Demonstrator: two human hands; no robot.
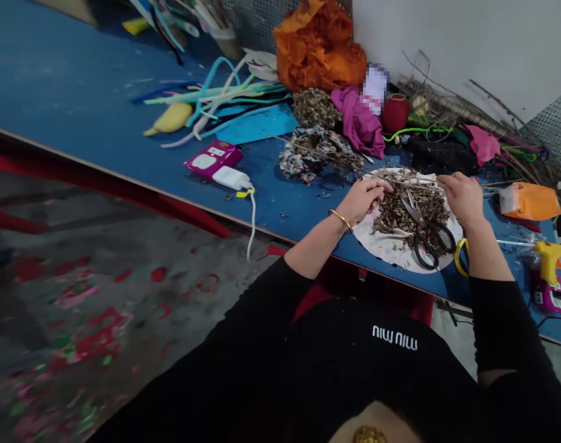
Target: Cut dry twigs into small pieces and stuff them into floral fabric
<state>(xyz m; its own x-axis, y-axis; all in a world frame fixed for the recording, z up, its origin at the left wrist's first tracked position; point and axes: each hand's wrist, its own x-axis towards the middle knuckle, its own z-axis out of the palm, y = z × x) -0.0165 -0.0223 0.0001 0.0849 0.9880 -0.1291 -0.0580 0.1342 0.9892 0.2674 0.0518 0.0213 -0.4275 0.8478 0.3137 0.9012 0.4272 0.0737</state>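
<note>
Both my hands are over a round white cloth (pixel 430 263) heaped with crushed dry leaves (pixel 391 215). My left hand (pixel 362 200), with a gold bangle at the wrist, has its fingers closed at the left end of a thin brown twig (pixel 414 181). On the other side my right hand (pixel 464 198) pinches the twig's right end, so it spans the far edge of the heap. Black-handled scissors (pixel 419 223) lie partly open on the leaves. Yellow scissor-like handles (pixel 457 258) show beside my right forearm.
Left of the cloth sits a patterned fabric bundle (pixel 303 154) with twigs. Behind are an orange bag (pixel 317 49), purple cloth (pixel 358 120) and branches (pixel 478 111). A yellow glue gun (pixel 550 255) and orange packet (pixel 529 201) lie right; a purple wipes pack (pixel 211 158) and white power strip (pixel 232 178) left.
</note>
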